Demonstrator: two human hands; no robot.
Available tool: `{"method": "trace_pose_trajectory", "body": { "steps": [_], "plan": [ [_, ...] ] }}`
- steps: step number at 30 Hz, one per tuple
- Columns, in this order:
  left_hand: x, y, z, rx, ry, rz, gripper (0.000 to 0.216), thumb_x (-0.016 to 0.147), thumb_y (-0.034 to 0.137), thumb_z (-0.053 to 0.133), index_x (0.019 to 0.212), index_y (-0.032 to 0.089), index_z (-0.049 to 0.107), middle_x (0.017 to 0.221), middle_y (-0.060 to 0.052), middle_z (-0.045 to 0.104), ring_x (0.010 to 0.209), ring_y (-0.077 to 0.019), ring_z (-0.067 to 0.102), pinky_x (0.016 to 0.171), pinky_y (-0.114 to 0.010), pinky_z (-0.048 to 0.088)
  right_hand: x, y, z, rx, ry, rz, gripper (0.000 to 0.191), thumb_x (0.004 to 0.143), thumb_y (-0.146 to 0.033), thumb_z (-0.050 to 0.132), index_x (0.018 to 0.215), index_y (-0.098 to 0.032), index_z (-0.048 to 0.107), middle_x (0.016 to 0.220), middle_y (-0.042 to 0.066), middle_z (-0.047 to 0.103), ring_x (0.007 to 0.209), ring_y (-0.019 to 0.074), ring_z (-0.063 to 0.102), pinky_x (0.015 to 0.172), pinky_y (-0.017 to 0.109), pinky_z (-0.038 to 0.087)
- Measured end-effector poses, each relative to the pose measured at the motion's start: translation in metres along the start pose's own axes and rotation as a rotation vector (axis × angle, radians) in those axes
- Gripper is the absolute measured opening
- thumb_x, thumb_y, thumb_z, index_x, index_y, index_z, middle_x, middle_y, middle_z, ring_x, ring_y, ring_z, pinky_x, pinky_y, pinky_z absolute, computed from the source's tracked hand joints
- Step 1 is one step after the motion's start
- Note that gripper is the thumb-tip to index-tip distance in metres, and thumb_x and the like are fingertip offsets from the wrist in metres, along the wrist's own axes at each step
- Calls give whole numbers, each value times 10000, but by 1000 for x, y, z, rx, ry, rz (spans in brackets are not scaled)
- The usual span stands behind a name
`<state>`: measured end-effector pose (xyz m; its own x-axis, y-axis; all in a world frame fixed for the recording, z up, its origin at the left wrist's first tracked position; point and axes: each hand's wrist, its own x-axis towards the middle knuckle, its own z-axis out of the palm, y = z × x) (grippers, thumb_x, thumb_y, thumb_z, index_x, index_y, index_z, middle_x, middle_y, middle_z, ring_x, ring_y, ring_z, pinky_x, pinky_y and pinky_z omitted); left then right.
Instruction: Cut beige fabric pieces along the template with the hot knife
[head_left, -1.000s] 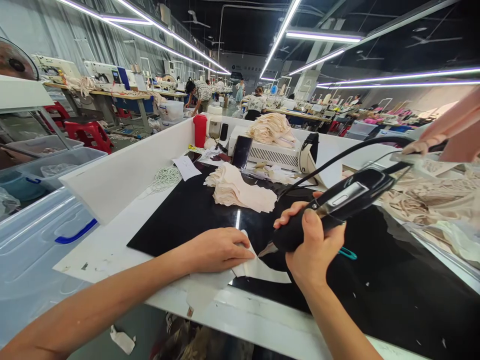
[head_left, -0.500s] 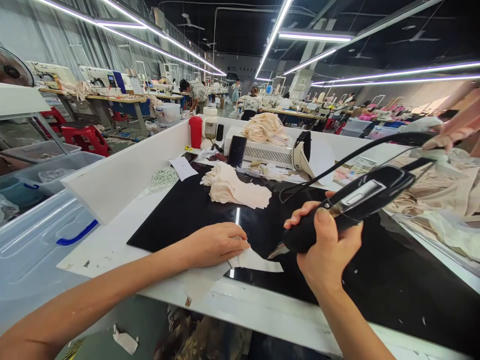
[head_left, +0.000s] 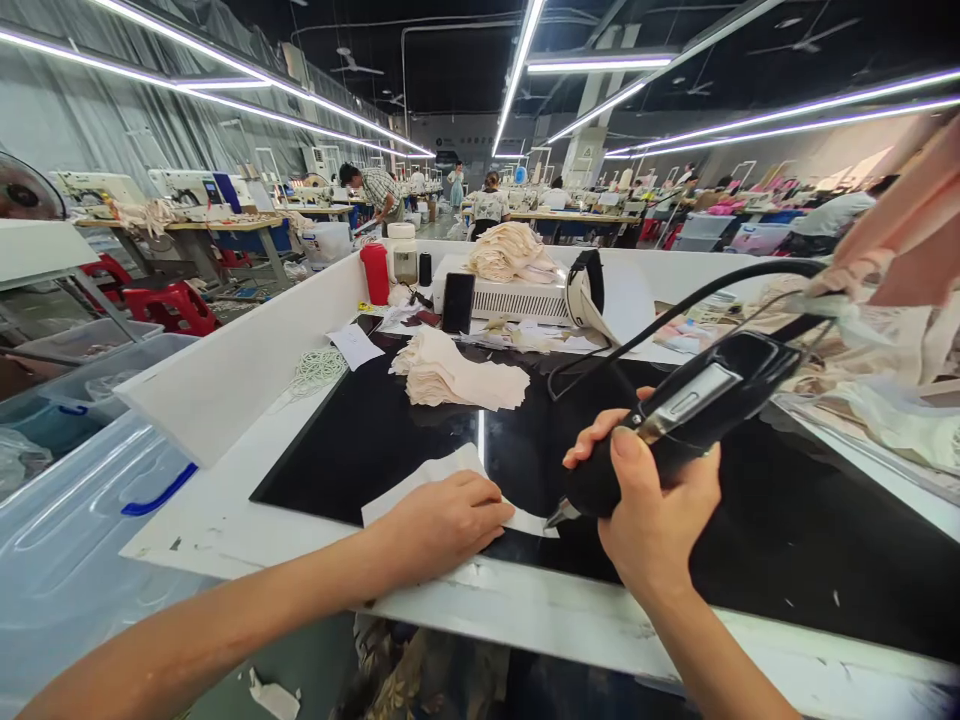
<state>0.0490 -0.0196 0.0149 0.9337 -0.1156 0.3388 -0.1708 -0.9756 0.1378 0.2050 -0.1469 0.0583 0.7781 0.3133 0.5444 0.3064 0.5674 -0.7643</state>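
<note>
My right hand (head_left: 654, 525) is wrapped round a black corded electric cutter (head_left: 694, 405), tilted so its pointed metal tip aims down and left. The tip touches or lies just over the right end of a pale fabric piece (head_left: 420, 480). On that piece rests my left hand (head_left: 454, 520), fingers bent and pressed together at its edge; the palm hides its middle. The fabric lies flat at the front of a glossy black board (head_left: 780, 530). Behind my hands sits a stack of cut pale fabric pieces (head_left: 461, 375).
A phone (head_left: 457, 302), red cup (head_left: 375, 274) and white machine (head_left: 510, 300) with fabric on top stand at the back. Tangled cord (head_left: 319, 370) lies left. The cutter's cable (head_left: 675, 310) arches toward hanging fabric at right. A clear lidded bin (head_left: 82, 560) adjoins the table.
The fabric piece, earlier partly over the white table edge, now lies spread on the black board beneath my left hand. The cutter's tip has come to the fabric's right end. The view has shifted slightly.
</note>
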Motion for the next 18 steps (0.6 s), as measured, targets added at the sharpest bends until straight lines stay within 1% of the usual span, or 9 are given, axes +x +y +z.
{"method": "trace_pose_trajectory", "body": {
  "steps": [5, 11, 18],
  "plan": [
    [-2, 2, -4, -3, -38, -33, 206, 1062, 244, 528, 1213, 188, 656, 1117, -85, 668, 1048, -220, 648, 903, -338, 586, -2, 0, 1, -10, 3, -10, 355, 851, -371, 805, 1096, -258, 575, 796, -52, 669, 600, 144, 629, 549, 310, 553],
    [-5, 2, -2, -24, -39, -59, 221, 1068, 243, 503, 1217, 197, 660, 1161, -94, 653, 1084, -227, 637, 915, -337, 580, -1, 0, 4, -14, 21, 10, 337, 845, -375, 802, 1061, -259, 570, 809, -35, 679, 593, 150, 626, 545, 319, 549],
    [-4, 2, -3, -39, -14, -50, 240, 1067, 220, 486, 1230, 196, 661, 1158, -102, 649, 1076, -222, 632, 912, -333, 575, 5, 4, 21, 70, 22, 15, 313, 855, -378, 787, 1001, -260, 537, 781, -59, 658, 578, 125, 612, 539, 296, 549]
  ]
}}
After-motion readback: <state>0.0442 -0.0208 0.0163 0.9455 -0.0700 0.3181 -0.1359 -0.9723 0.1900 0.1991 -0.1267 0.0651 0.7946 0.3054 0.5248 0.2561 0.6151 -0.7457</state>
